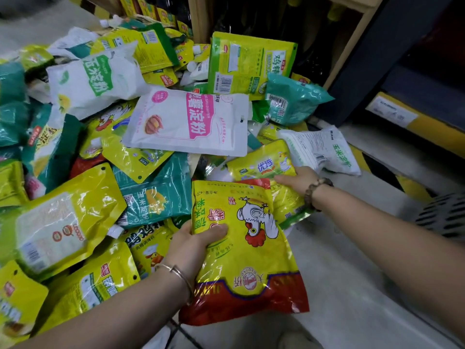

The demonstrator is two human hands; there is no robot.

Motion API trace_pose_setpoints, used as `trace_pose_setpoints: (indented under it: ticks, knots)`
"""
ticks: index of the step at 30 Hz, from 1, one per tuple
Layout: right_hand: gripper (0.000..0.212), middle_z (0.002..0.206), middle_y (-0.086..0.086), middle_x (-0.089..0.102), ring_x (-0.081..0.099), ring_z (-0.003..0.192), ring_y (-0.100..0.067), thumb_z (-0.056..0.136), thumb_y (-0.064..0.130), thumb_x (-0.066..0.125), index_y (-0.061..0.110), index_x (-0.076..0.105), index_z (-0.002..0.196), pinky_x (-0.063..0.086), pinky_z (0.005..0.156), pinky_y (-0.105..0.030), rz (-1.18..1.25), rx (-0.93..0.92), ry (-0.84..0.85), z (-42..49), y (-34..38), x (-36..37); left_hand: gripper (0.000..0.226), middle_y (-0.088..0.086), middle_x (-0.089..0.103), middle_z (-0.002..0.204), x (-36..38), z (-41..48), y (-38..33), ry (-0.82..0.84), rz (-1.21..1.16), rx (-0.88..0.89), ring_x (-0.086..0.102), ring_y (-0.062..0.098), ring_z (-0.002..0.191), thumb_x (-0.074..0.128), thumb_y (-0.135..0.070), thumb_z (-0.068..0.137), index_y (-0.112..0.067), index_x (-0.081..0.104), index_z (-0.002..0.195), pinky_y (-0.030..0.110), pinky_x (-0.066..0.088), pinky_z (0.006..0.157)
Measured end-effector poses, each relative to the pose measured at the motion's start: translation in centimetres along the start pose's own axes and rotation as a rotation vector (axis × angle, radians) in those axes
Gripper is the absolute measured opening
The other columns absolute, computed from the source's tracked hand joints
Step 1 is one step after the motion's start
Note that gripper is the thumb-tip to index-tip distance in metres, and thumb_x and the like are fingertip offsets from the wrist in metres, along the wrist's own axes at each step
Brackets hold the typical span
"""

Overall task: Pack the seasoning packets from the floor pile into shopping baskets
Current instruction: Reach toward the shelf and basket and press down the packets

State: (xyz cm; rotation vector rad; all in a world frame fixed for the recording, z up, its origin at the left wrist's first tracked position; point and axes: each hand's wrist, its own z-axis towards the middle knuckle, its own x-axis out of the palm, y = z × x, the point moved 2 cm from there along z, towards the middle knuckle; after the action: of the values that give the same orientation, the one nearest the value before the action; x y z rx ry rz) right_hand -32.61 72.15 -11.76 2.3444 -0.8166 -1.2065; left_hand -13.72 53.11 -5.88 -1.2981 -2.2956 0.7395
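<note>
A big pile of seasoning packets (88,147) covers the floor on the left and centre. My left hand (193,243) grips the left edge of a large yellow and red packet with a rooster drawing (246,260), thumb on its face. My right hand (299,180) holds the right edge of a smaller yellow-green packet (264,167) lying partly under the rooster packet's upper right. A white and pink starch packet (188,122) lies on top of the pile just beyond. No shopping basket is clearly in view.
Bare grey floor (352,285) lies to the right of the pile. A dark shelf unit (377,59) with yellow edging stands at the upper right, and a wooden frame (352,34) beside it. A white starch packet (322,149) lies at the pile's right edge.
</note>
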Motion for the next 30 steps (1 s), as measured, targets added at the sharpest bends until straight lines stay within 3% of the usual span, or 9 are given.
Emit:
trace_pose_setpoints:
  ticks: [2,4,9,16,20,22,24,27,30]
  knots:
    - [0.043,0.115,-0.015,0.065,0.06,0.104,-0.03,0.081,0.035,0.071,0.005,0.064,0.111,0.049,0.091,-0.04,0.064,-0.012,-0.129,-1.0,-0.7,-1.5,0.027,0.014,0.073,0.089,0.6,0.1,0.0,0.004,0.005,0.063,0.069,0.032,0.074,0.074,-0.003,0.072,-0.012,0.062,0.095,0.04,0.056,0.066]
    - [0.03,0.103,-0.015,0.068,0.062,0.098,-0.03,0.083,0.028,0.07,0.004,0.069,0.1,0.05,0.084,-0.037,0.046,-0.035,-0.244,-2.5,-1.1,-3.2,0.025,0.01,0.073,0.086,1.7,0.0,-0.2,0.025,0.053,0.153,0.069,0.03,0.075,0.073,0.001,0.073,-0.015,0.062,0.089,0.04,0.057,0.069]
    - [0.037,0.085,-0.021,0.061,0.058,0.084,-0.033,0.085,0.03,0.066,-0.007,0.062,0.084,0.041,0.067,-0.036,-0.017,0.008,-0.505,-6.2,-2.9,-7.6,0.03,-0.008,0.073,0.073,4.9,-0.1,-0.6,0.131,0.185,0.396,0.069,0.01,0.067,0.074,0.002,0.072,-0.018,0.062,0.09,0.025,0.058,0.063]
    - [0.032,0.094,-0.024,0.067,0.062,0.092,-0.035,0.087,0.027,0.064,-0.002,0.069,0.098,0.048,0.078,-0.041,0.15,-0.032,-0.731,-11.6,-3.1,-11.1,0.034,-0.015,0.067,0.076,8.9,-1.2,-4.7,0.241,0.239,0.713,0.063,-0.007,0.063,0.072,0.003,0.074,-0.02,0.059,0.095,0.01,0.049,0.058]
    - [0.023,0.066,-0.009,0.055,0.049,0.063,-0.019,0.088,0.022,0.062,0.004,0.066,0.074,0.035,0.057,-0.028,0.31,-0.065,-0.794,-14.3,-0.9,-12.5,0.031,-0.014,0.065,0.08,9.6,-2.6,-7.8,0.253,0.218,0.863,0.061,-0.009,0.062,0.071,0.002,0.077,-0.021,0.058,0.092,0.007,0.046,0.056]
    - [0.038,0.054,-0.001,0.04,0.035,0.051,-0.013,0.088,0.023,0.062,0.014,0.046,0.054,0.026,0.05,-0.029,0.347,-0.064,-0.83,-15.4,0.4,-12.9,0.03,-0.016,0.067,0.073,9.5,-3.0,-8.9,0.268,0.192,0.907,0.061,-0.009,0.061,0.071,0.002,0.077,-0.02,0.058,0.094,0.008,0.047,0.056]
    - [0.049,0.051,0.0,0.03,0.027,0.051,-0.014,0.087,0.024,0.064,0.014,0.032,0.051,0.02,0.049,-0.031,0.329,-0.097,-0.866,-16.7,1.7,-13.2,0.033,-0.024,0.067,0.068,9.3,-3.4,-9.8,0.284,0.168,0.933,0.061,-0.009,0.063,0.07,0.001,0.077,-0.026,0.058,0.09,0.008,0.047,0.057]
    - [0.05,0.049,0.003,0.027,0.024,0.049,-0.013,0.085,0.023,0.067,0.015,0.031,0.05,0.02,0.042,-0.024,0.332,-0.16,-0.923,-18.7,3.6,-14.2,0.033,-0.024,0.069,0.072,8.8,-4.2,-11.3,0.288,0.126,0.944,0.064,-0.005,0.068,0.077,-0.006,0.071,-0.028,0.059,0.089,0.013,0.051,0.063]
    - [0.043,0.054,-0.004,0.037,0.032,0.052,-0.013,0.085,0.028,0.067,0.001,0.046,0.057,0.027,0.045,-0.022,0.368,-0.197,-0.937,-20.8,5.0,-15.4,0.03,-0.007,0.071,0.09,8.6,-5.0,-12.4,0.313,0.056,0.934,0.069,0.019,0.086,0.074,-0.02,0.063,-0.026,0.063,0.09,0.038,0.056,0.079]
